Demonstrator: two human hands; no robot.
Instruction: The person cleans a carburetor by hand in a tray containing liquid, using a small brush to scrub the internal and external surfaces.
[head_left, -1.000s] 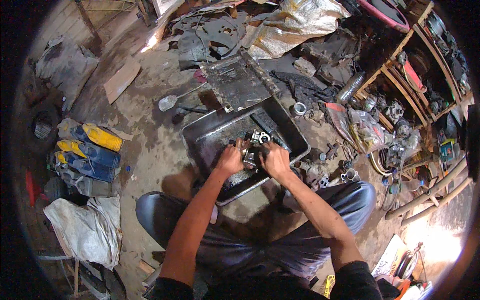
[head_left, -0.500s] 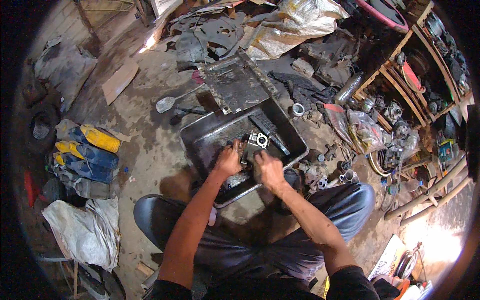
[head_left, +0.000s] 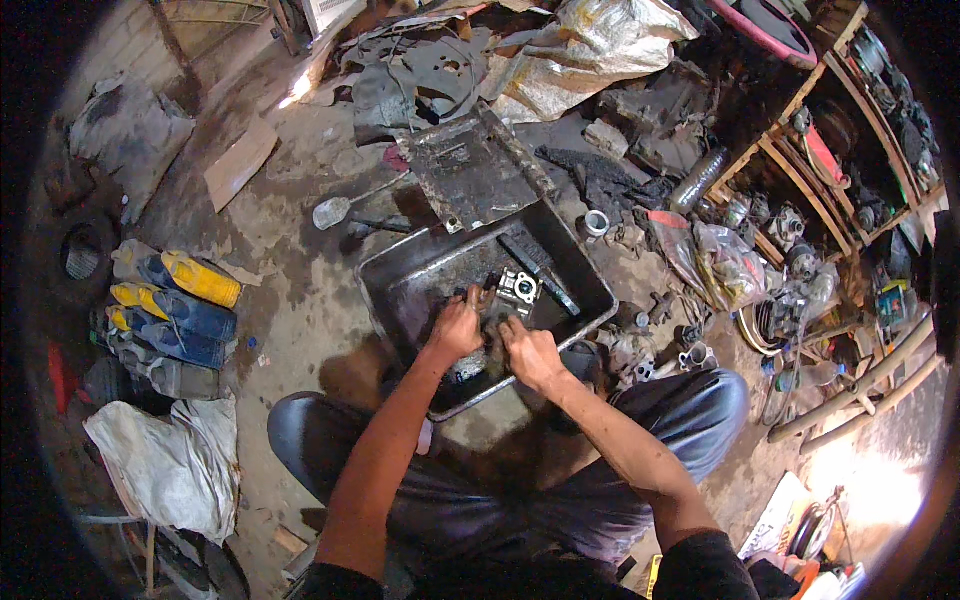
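My left hand [head_left: 456,327] is curled round the left side of a small silver metal casting [head_left: 520,290] with a pale, eared flange about a dark round opening; that flange faces up toward me, within the walls of a wide, black, rectangular tray [head_left: 410,285], though I cannot tell whether the casting touches the tray's bottom. My right hand [head_left: 530,353] is just below and to the right of it, fingers bent in close to its lower side, and I cannot tell whether they grip something there or only press. To do this well, I judge that the left grip should bear the weight on the solid body, leaving the flange face clear of my fingertips, because a greasy surface could let the piece twist. The right fingers do best with short, light, controlled movements, low inside the tray, so that anything dropped lands there and not on the stained grey concrete floor [head_left: 300,325]. A long, narrow black bar [head_left: 545,275] lies in the tray just beside the casting's far right edge, so I should turn the piece toward my knees to avoid knocking it
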